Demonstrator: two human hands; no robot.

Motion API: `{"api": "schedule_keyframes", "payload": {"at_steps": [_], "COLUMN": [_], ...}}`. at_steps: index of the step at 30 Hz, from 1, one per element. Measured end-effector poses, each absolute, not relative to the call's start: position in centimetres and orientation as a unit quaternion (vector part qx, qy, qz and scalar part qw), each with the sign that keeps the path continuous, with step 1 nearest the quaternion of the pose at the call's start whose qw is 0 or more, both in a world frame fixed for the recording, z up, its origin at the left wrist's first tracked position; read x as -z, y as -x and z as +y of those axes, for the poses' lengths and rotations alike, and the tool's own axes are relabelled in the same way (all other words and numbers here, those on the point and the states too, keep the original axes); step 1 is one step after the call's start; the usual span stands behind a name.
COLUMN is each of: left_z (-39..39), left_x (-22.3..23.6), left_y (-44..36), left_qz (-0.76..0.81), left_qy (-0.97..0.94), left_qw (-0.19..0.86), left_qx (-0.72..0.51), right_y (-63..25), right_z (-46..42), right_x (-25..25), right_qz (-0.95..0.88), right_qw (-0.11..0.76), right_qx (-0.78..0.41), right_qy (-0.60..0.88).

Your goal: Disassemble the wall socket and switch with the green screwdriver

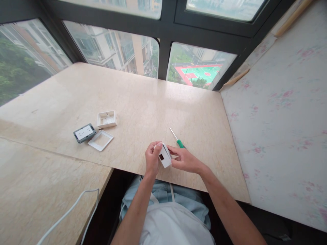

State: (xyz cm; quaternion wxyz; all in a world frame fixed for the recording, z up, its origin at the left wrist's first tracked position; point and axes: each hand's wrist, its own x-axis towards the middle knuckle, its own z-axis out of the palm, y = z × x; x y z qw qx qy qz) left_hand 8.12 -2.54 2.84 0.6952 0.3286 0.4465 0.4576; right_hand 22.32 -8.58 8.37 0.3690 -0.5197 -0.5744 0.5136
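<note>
Close to the front edge of the counter, my left hand (153,157) grips a small white plastic box (166,160) from its left side, thumb on top. A dark square opening shows on the box's face, and a dark gap runs along its upper right edge. From the right, my right hand (184,159) closes its fingers on the same box near that gap. Just beyond my right hand lies a screwdriver (180,143) with a green handle, its metal shaft pointing away to the left. Part of the handle's end is hidden by the hand.
To the left lie a white open wall box (107,119), a grey-and-white socket module (85,133) and a white frame (101,140). A white cable (74,208) crosses the lower-left counter. Windows (112,47) bound the back, a flowered wall (278,126) the right.
</note>
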Motion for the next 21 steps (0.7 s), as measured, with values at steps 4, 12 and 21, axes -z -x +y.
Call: {"api": "schedule_keyframes", "payload": {"at_steps": [4, 12, 21], "left_z": [-2.7, -3.0, -3.2], "left_x": [-2.5, -2.1, -2.0], "left_y": [-7.8, -7.6, -7.7], "left_qz": [0.438, 0.416, 0.414], "left_qy": [-0.337, -0.383, -0.432], "left_qw": [0.707, 0.690, 0.663], "left_qx": [-0.442, -0.452, -0.449], "right_y": [-22.7, -22.8, -23.9], "right_z": [-8.0, -7.8, -8.3], "right_x": [-8.7, -8.9, -7.6], "right_qz": [-0.573, -0.582, -0.539], "right_qw": [0.364, 0.349, 0.364], "right_qx": [-0.524, -0.535, -0.577], "right_qy": [0.515, 0.503, 0.493]}}
